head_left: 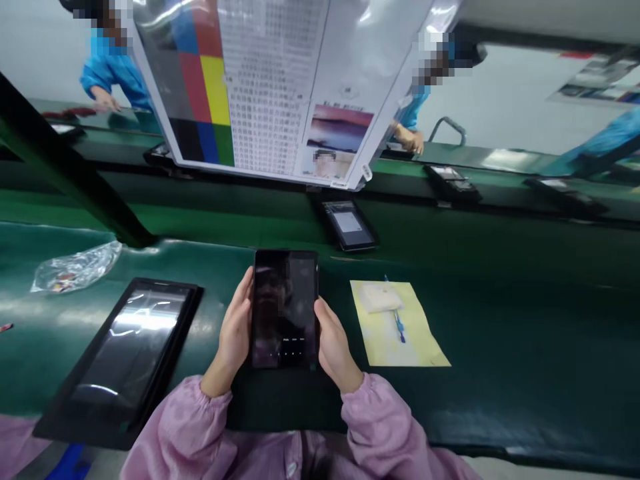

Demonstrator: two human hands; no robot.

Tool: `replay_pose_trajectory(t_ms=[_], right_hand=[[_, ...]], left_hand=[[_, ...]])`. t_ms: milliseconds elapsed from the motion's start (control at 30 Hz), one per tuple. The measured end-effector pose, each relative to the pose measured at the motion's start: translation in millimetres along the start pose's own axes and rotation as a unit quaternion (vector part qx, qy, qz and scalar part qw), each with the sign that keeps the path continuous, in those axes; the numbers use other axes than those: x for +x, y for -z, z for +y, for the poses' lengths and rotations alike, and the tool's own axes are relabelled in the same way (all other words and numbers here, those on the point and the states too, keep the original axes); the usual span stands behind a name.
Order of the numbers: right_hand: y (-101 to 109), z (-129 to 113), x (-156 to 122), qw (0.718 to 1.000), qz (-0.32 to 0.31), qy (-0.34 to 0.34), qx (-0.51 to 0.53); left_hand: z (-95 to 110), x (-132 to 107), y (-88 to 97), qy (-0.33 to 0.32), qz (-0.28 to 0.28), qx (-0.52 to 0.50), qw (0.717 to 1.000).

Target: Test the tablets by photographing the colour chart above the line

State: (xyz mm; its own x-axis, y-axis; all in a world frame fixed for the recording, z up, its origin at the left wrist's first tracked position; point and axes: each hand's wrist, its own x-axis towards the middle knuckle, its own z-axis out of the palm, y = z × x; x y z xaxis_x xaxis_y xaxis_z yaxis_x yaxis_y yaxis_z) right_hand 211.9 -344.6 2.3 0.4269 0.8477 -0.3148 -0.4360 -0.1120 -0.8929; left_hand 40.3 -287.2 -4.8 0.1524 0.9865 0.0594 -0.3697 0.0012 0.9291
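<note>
Upright in front of me is a black tablet (285, 307), gripped by its two long sides. My left hand (237, 331) closes around its left edge, and my right hand (334, 339) around its right edge. Its screen is dark, with a faint reflection and a row of small white text low down. To the right of my right hand lies a yellow sheet (415, 333) with a folded white cloth or pad (381, 298) and a blue pen (399, 325) on it. Left of my left hand, another black tablet (135, 340) rests on a dark board.
The green table (525, 373) runs across. A clear plastic bag (77, 268) lies at left, near a slanted black post (65, 153). Behind, a test chart board (270, 87) stands above a lit tablet (349, 225). Beyond are people in blue sleeves (117, 77) and more tablets (453, 183).
</note>
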Motion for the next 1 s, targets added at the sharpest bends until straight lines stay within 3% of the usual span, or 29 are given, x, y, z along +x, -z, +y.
replay_pose_trajectory(t_ms=[133,233,333,400,467,533,800,1000], right_hand=[[-21.2,-31.9,12.2,0.998,-0.001,0.067,0.007],[-43.9,-66.9,13.0,0.991,-0.031,0.129,0.004],[-63.0,-96.3,-2.1,0.976,-0.098,0.193,0.0],[-68.3,-110.7,-17.2,0.958,-0.18,0.222,0.003],[-67.5,-121.5,-30.6,0.932,-0.266,0.246,0.0],[-63.5,-129.1,-39.0,0.911,-0.312,0.268,-0.005],[-58.1,-140.3,-42.6,0.894,-0.319,0.315,0.009],[-58.8,-141.7,-44.4,0.896,-0.304,0.322,-0.012]], left_hand=[[20.3,-25.4,-3.2,-0.031,-0.012,0.093,0.995],[49.7,-38.4,-13.8,-0.14,0.004,0.248,0.958],[78.6,-43.1,-26.0,-0.243,0.068,0.328,0.91],[89.8,-46.0,-32.6,-0.265,0.106,0.31,0.907],[93.2,-50.3,-37.5,-0.254,0.128,0.278,0.918],[92.0,-54.9,-41.2,-0.24,0.136,0.256,0.926],[98.3,-61.5,-53.9,-0.245,0.123,0.244,0.93],[97.7,-58.7,-48.2,-0.283,0.108,0.267,0.915]])
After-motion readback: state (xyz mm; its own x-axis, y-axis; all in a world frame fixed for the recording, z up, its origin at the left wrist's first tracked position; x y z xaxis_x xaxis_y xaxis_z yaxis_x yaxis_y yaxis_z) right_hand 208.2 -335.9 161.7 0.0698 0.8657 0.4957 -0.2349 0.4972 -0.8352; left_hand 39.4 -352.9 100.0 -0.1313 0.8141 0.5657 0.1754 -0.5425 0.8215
